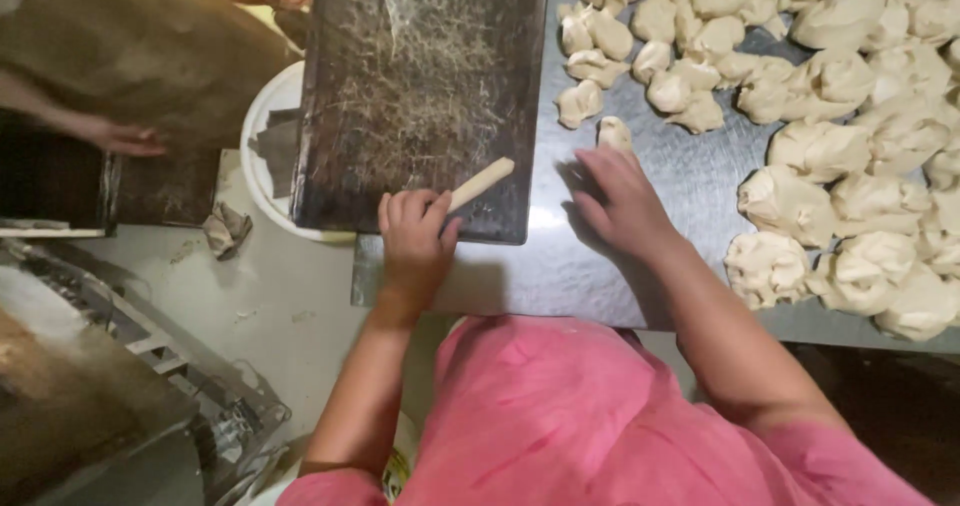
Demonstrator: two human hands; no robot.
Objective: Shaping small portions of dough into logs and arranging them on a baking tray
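Left hand [413, 234], fingers curled shut around a pale wooden stick [480, 183] lying on the near edge of a dark scratched baking tray [420, 86]; right hand [622, 201], fingers together and flat on the steel surface [560, 266], fingertips touching one dough piece [615, 133] beside many dough lumps [830, 146].

Stick [480, 183] in my left hand [415, 238]: pale, smooth wood.
Tray [420, 86] under it: dark metal, scratched, matt.
Table [560, 266] beneath my right hand [625, 201]: brushed steel, dull sheen.
Dough [615, 133] at its fingertips: soft, matt.
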